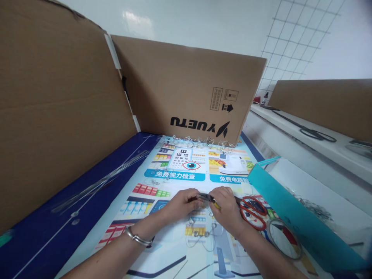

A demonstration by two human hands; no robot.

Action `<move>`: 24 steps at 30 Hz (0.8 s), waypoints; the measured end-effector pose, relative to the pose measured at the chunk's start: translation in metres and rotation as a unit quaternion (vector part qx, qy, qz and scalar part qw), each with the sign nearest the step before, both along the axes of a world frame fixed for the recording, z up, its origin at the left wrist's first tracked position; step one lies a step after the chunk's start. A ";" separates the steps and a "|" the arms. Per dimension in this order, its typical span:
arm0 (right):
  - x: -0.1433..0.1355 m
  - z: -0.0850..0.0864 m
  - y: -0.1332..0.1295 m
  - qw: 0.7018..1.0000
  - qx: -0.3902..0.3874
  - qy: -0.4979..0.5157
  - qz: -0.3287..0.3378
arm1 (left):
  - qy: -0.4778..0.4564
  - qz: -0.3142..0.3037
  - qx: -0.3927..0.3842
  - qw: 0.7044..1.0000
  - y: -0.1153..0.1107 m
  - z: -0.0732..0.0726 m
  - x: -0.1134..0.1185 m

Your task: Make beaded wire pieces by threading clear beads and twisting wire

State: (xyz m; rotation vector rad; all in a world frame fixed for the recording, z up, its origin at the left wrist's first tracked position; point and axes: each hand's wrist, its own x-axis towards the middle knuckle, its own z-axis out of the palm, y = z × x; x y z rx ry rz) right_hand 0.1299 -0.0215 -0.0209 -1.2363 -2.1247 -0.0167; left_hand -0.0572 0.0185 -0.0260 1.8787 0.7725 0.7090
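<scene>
In the head view, the right hand (226, 207) is curled closed around pliers (205, 197), their nose turned left to meet the left hand (188, 199). That hand's thumb and fingertips are drawn together at the tip, presumably to steady something fine; whether a piece sits between them is too small to tell. Beaded wire (196, 234) lies just below the hands, nearer the bench's (95, 209) near edge.

Scissors (252, 214) lie beside the right wrist, likely for easy reach. Toward the right edge, a teal box (302, 217) holds loose wire bits (316, 209), probably to keep them gathered. Cardboard panels (186, 89) stand along the far and left edges, seemingly as a screen that stops small pieces straying.
</scene>
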 end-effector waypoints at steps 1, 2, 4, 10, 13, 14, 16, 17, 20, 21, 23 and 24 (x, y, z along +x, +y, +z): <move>0.000 0.000 0.000 1.000 0.001 -0.002 -0.001 | -0.001 -0.002 -0.003 1.000 0.000 0.000 0.000; 0.000 0.001 0.000 1.000 0.003 -0.005 0.000 | -0.002 -0.007 -0.006 1.000 0.000 0.000 0.000; 0.001 0.002 -0.001 1.000 0.006 -0.011 0.001 | -0.006 -0.013 -0.012 1.000 0.000 0.000 0.000; 0.012 0.016 -0.002 0.999 0.023 -0.041 0.008 | -0.005 0.021 -0.028 0.999 0.002 -0.003 -0.002; 0.019 0.025 -0.003 0.995 0.020 -0.101 0.020 | -0.008 0.032 -0.016 0.999 0.002 -0.001 -0.003; 0.021 0.028 -0.003 0.992 0.021 -0.122 0.021 | -0.010 0.032 -0.012 0.999 0.002 0.000 -0.003; 0.023 0.035 -0.004 0.986 0.028 -0.165 0.018 | -0.015 0.033 -0.004 0.999 0.001 0.003 -0.003; 0.023 0.038 -0.004 0.982 0.032 -0.187 0.016 | -0.015 0.034 0.000 0.999 0.000 0.005 -0.003; 0.023 0.046 -0.006 0.967 0.033 -0.252 0.000 | -0.019 0.041 0.009 0.999 -0.001 0.008 -0.002; 0.022 0.047 -0.006 0.963 0.029 -0.268 -0.008 | -0.020 0.044 0.011 0.999 -0.001 0.008 -0.002; 0.020 0.049 -0.008 0.957 0.017 -0.288 -0.027 | -0.023 0.051 0.013 0.998 -0.001 0.009 -0.002; 0.019 0.050 -0.008 0.955 0.011 -0.294 -0.037 | -0.024 0.056 0.014 0.998 -0.001 0.009 -0.002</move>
